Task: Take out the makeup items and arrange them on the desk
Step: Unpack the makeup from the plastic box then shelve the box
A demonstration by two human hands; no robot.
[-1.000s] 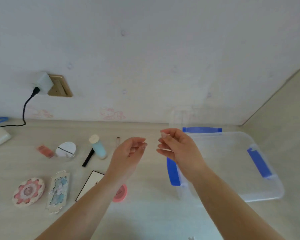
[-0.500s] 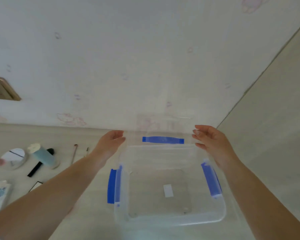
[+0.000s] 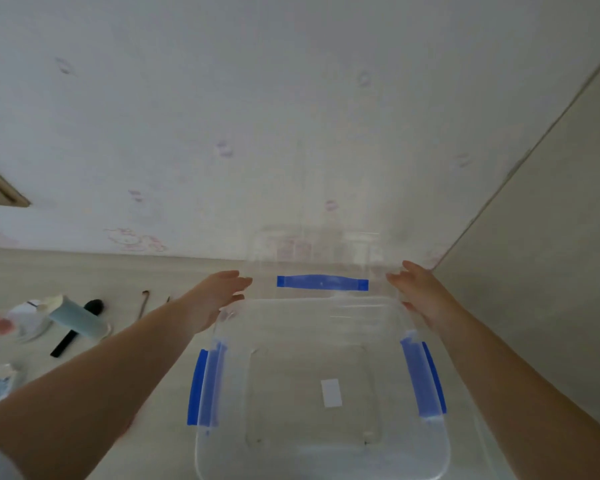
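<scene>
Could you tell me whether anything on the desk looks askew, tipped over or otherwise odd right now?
Only one thing stands out: the pale blue bottle lies on its side among the makeup on the left. The clear storage box sits level and looks empty, the left hand and right hand at its far corners.

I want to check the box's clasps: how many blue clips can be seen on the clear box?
3: one blue clip on the far side, one on the left side, one on the right. The near side of the clear box shows none.

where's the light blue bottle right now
In the head view the light blue bottle lies on the desk at far left, over the black brush, beside the round white compact.
</scene>
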